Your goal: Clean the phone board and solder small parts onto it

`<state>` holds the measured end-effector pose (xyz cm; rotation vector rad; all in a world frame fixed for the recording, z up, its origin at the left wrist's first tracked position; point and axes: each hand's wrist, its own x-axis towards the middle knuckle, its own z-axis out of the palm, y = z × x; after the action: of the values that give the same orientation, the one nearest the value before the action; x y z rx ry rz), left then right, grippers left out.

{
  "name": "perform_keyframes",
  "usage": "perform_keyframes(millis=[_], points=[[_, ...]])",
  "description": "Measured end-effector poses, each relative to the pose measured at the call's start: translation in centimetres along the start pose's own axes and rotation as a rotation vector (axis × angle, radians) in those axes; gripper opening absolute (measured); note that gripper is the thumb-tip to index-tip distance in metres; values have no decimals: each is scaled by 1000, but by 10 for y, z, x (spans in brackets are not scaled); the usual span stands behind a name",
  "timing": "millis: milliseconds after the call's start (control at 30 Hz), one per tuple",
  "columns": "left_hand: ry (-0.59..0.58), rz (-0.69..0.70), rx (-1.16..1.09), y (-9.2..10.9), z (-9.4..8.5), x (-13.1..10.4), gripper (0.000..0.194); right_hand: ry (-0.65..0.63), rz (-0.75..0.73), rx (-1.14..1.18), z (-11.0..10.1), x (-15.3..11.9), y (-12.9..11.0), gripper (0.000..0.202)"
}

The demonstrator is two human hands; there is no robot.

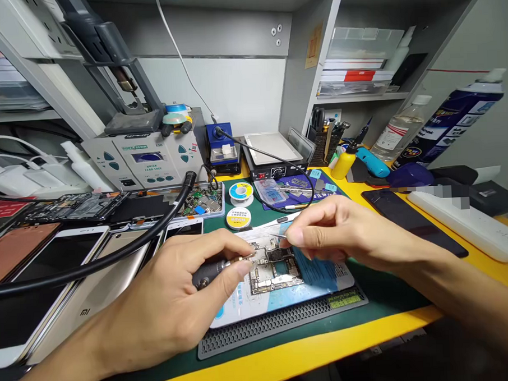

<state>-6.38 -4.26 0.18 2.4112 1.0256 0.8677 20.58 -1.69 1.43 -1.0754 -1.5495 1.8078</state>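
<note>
A phone circuit board [276,280] lies on a blue-and-white sheet [325,280], which rests on a grey perforated mat [280,324]. My left hand [199,294] is wrapped round a dark-handled tool [207,272] at the board's left side; the tool's metal end is between thumb and index finger. From the right, my right hand [335,232] pinches thin tweezers [277,235] over the board's upper edge. Most of the tweezers are hidden by my fingers.
Phones [85,276] lie at the left under a thick black hose [114,263]. Behind stand a soldering station [147,156], two solder spools [238,218] and a heating plate [273,148]. A white power strip [466,223] lies at the right.
</note>
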Motion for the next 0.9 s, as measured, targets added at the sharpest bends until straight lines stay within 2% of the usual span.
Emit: perform_keyframes(millis=[100,233,533,900], points=[[-54,-2,-39,2,-1,1,15,-1,-177,-249,6,-5,5,25],[-84,-16,-66,3,-4,1,19,-8,-228,-407,14,-7,11,32],[-95,-15,-54,3,-4,2,18,31,-181,-271,20,-6,12,36],[-109,-9,-70,0,-3,2,18,16,-179,-322,17,-4,10,39]])
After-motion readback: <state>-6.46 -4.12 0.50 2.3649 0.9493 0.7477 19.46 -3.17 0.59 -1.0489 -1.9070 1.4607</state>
